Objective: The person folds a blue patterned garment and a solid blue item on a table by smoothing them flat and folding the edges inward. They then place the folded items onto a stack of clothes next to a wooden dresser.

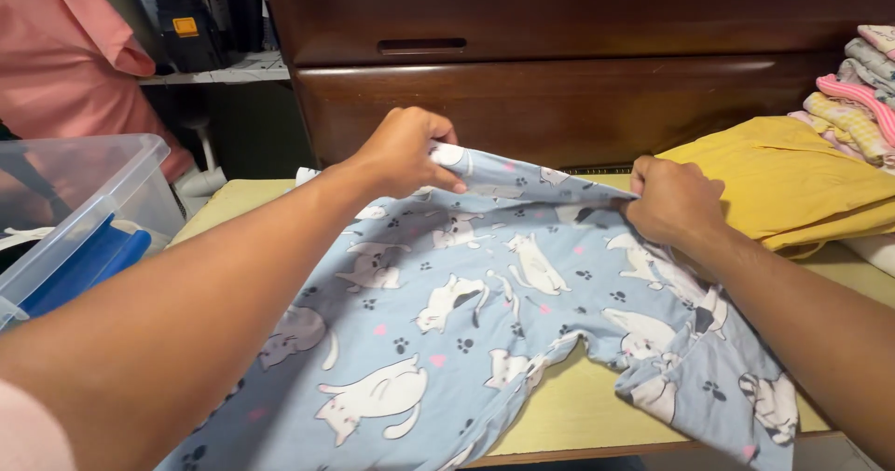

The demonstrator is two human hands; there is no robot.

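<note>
Left grip (403, 149) and right grip (673, 200) pinching blue cat-print garment (466, 312), cloth draping below

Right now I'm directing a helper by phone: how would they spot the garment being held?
Below the dark wooden dresser, on the pale table, both hands grip it. The blue garment has white cats, unlike the plain yellow cloth beside it.
</note>
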